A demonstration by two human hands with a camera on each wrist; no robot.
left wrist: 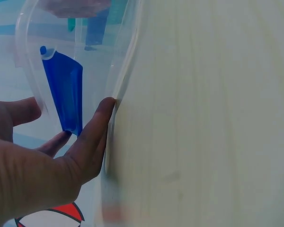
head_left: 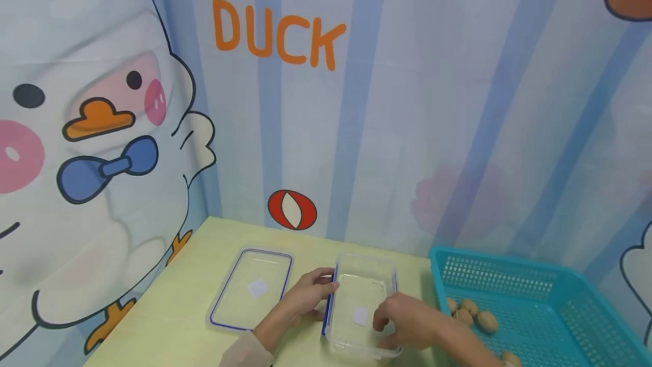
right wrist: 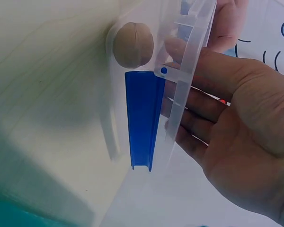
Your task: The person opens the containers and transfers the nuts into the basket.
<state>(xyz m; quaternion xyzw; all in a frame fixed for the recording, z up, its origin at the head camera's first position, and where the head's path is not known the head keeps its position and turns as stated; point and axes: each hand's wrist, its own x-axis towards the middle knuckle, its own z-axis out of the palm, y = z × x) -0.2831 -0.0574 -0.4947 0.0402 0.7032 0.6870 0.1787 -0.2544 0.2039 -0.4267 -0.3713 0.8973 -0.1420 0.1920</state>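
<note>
A clear plastic container with blue side flaps stands lidless on the table. My left hand steadies its left side, fingers at the rim; in the left wrist view, extended digits of the left hand touch the wall around a blue flap. My right hand reaches over the right rim, fingers inside. In the right wrist view a walnut shows through the container's wall, just beside but apart from the fingertips of the right hand. From the head view, that walnut is hidden.
A clear lid with a blue seal lies to the left on the pale yellow table. On the right stands a turquoise basket holding several walnuts. Behind hangs a printed cloth.
</note>
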